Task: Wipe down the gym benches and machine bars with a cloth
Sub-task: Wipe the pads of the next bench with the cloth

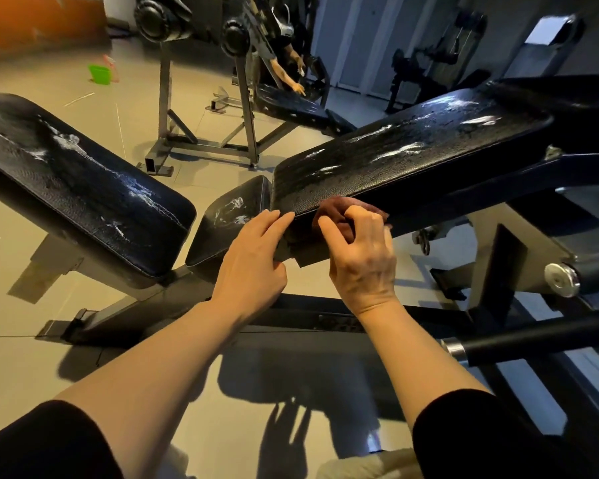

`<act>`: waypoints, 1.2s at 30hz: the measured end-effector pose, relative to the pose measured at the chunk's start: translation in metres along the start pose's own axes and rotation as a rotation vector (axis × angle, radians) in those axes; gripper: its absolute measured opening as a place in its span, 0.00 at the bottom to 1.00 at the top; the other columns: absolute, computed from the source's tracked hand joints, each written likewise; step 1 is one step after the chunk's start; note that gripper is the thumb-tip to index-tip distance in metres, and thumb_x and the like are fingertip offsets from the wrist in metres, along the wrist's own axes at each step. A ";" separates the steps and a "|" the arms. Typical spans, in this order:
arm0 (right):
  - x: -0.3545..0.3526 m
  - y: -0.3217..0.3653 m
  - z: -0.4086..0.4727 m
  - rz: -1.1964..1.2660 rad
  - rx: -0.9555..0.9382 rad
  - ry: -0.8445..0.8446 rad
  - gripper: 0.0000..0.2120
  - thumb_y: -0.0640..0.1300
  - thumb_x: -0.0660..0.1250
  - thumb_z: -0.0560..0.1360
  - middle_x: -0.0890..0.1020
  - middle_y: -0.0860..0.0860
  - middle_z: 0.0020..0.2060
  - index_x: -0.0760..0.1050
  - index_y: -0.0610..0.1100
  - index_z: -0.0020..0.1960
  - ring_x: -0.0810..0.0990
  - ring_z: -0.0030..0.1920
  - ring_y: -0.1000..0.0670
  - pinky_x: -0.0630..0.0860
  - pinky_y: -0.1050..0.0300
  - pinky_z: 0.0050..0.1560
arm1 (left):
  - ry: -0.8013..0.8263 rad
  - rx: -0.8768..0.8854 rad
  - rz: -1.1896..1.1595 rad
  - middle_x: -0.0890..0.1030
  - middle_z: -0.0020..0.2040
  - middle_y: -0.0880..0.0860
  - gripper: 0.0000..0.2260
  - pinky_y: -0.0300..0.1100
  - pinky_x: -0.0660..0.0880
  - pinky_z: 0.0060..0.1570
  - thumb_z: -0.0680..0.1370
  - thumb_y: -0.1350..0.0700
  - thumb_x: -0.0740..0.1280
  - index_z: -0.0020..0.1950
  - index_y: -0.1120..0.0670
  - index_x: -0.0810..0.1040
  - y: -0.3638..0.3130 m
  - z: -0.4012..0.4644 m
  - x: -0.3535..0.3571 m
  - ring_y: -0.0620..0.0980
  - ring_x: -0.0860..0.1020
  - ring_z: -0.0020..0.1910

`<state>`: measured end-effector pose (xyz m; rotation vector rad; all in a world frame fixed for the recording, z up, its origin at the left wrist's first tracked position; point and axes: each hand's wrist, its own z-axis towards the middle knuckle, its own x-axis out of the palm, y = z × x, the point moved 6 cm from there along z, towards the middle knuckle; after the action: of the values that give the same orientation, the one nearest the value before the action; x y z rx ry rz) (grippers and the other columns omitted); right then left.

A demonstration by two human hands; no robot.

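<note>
Both hands are up at the near edge of the long black bench pad (412, 157), which slopes up and away to the right. The right hand (360, 257) curls its fingers round a dark reddish cloth (339, 216), bunched and pressed against the pad's edge. The left hand (253, 257) sits just beside it, fingers straight and flat along the pad's underside corner, touching it. The pad's top shines wet, streaked with white foam. Just left of the left hand is a small seat pad (229, 219), also smeared white, and further left a second bench pad (80, 181) tilts up, streaked too. Below the wrists runs the dark bench frame (312, 316). To the right of the right hand, a chrome-capped bar (562, 280) and a black padded roller (533, 340) jut in close. Beyond the hands stands a grey steel rack (204, 146); far left of it, a green bucket (100, 73) sits on the floor. Another person's arm (286, 76) reaches over a distant bench.
</note>
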<state>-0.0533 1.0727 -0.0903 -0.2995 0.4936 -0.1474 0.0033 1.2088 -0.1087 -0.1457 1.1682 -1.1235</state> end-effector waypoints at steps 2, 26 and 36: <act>-0.005 -0.016 0.000 -0.063 0.105 -0.051 0.14 0.40 0.66 0.77 0.67 0.41 0.58 0.72 0.47 0.62 0.70 0.57 0.39 0.75 0.36 0.54 | -0.014 0.001 -0.012 0.61 0.76 0.49 0.31 0.44 0.54 0.73 0.76 0.65 0.65 0.77 0.49 0.61 -0.004 0.001 0.001 0.48 0.55 0.76; -0.040 -0.064 0.018 0.043 0.543 -0.083 0.16 0.33 0.70 0.70 0.75 0.38 0.57 0.77 0.42 0.57 0.73 0.58 0.39 0.74 0.55 0.52 | -0.178 0.221 -0.007 0.69 0.72 0.55 0.30 0.49 0.56 0.73 0.72 0.69 0.68 0.73 0.56 0.68 -0.050 0.023 0.024 0.53 0.62 0.74; 0.022 0.060 -0.003 0.330 0.192 0.367 0.24 0.34 0.76 0.63 0.75 0.42 0.56 0.75 0.43 0.57 0.72 0.55 0.41 0.81 0.53 0.38 | -0.126 -0.007 0.079 0.68 0.72 0.54 0.27 0.44 0.55 0.72 0.75 0.64 0.67 0.74 0.55 0.67 0.025 0.014 -0.008 0.52 0.63 0.73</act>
<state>-0.0315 1.1242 -0.1215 0.0025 0.8790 0.0746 0.0302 1.2212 -0.1128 -0.1716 1.0576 -1.0259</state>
